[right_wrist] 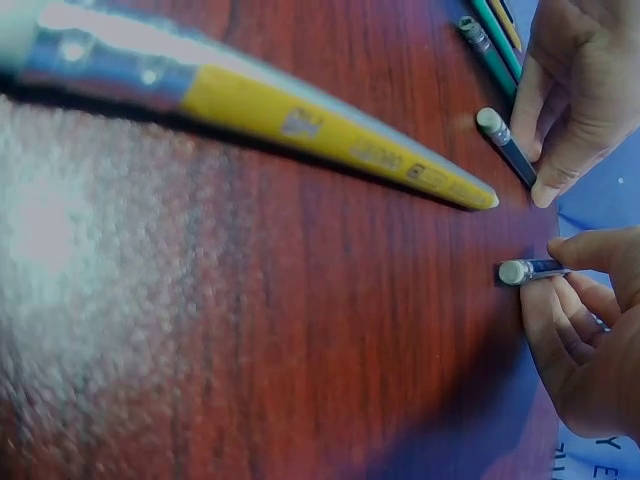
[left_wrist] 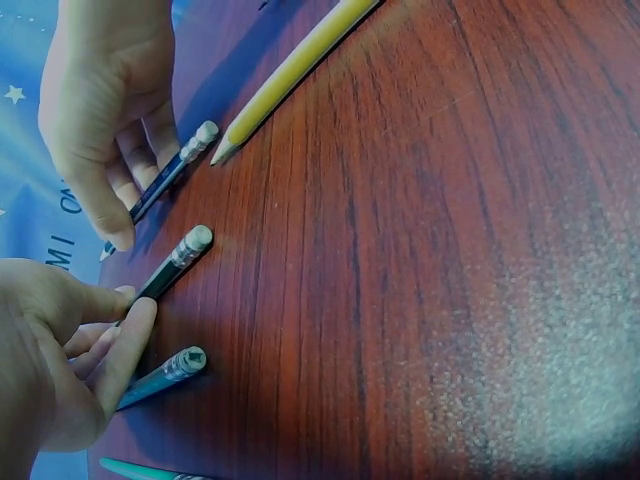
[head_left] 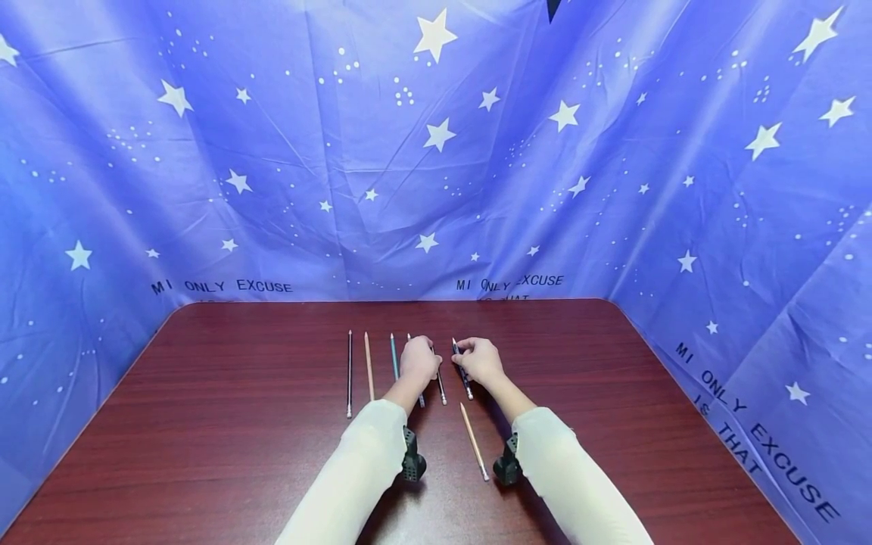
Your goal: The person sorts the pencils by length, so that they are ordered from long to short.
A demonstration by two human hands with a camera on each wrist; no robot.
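Observation:
My left hand pinches a black pencil that has a white eraser at its near end. Just to the right, a dark blue-black pencil is held between the thumb and fingers of my right hand. Both pencils point away from me. Under and beside the left hand lies another dark pencil, partly covered by the hand in the head view. Nearer to me, between the forearms, a yellow natural-wood pencil lies on the table, its tip toward the hands.
Left of the hands, a teal pencil, a light-wood pencil and a black pencil lie roughly parallel on the red-brown table. A blue star-printed curtain surrounds the table's back and sides.

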